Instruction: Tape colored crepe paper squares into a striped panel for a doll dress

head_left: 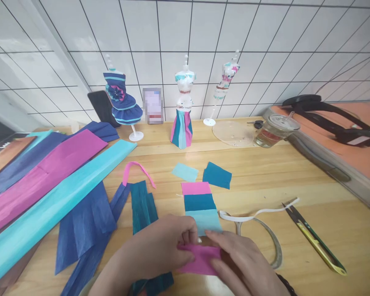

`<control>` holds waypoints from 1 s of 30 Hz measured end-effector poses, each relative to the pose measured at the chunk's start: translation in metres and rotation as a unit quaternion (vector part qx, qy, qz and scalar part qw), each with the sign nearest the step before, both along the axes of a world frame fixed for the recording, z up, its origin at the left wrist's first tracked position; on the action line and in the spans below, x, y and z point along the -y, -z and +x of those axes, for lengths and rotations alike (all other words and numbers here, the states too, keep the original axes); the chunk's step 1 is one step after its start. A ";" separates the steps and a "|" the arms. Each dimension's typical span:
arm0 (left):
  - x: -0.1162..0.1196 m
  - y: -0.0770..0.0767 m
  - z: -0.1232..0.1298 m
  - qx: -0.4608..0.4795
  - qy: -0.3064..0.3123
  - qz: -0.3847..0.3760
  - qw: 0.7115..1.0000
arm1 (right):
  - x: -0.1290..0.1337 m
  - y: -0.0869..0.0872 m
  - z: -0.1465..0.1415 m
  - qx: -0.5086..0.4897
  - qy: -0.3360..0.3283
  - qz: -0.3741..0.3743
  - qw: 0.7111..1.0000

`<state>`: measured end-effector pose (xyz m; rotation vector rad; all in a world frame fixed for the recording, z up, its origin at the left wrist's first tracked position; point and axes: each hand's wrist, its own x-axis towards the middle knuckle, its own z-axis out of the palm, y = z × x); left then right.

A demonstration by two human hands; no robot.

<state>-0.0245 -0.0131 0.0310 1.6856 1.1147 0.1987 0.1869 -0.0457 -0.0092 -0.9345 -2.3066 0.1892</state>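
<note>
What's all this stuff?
Wall: 1, white, back
Table: 1, tan, underneath
Mannequins: 3, whitish, back
Dress: 1, blue, left mannequin
Skirt: 1, striped, middle mannequin
Phones: 2, black, pale, back
Sheets: many, mixed, left and middle
Cup: 1, clear, back right
Disc: 1, clear, beside cup
Ribbon: 1, white, right
Snips: 1, part yellow, right
Scissors: 1, grey, right
Loop: 1, black, far right
Patch: 1, pink, front
Left hand: 1, bare, on patch
Right hand: 1, bare, on patch

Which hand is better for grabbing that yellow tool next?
Probably the right hand: the yellow tool lies out on its side, while the left hand would have to reach past the right. Both hands are on the pink piece, though, so the right would need freeing first.
</note>
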 end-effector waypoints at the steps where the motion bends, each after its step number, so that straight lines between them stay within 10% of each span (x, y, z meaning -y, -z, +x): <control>1: 0.000 0.001 -0.001 0.012 -0.003 -0.013 1.000 | 0.000 -0.001 -0.002 0.005 0.006 0.004 1.000; 30: -0.011 0.021 -0.017 0.059 -0.033 -0.166 0.984 | -0.007 0.011 0.007 0.058 0.050 -0.070 0.995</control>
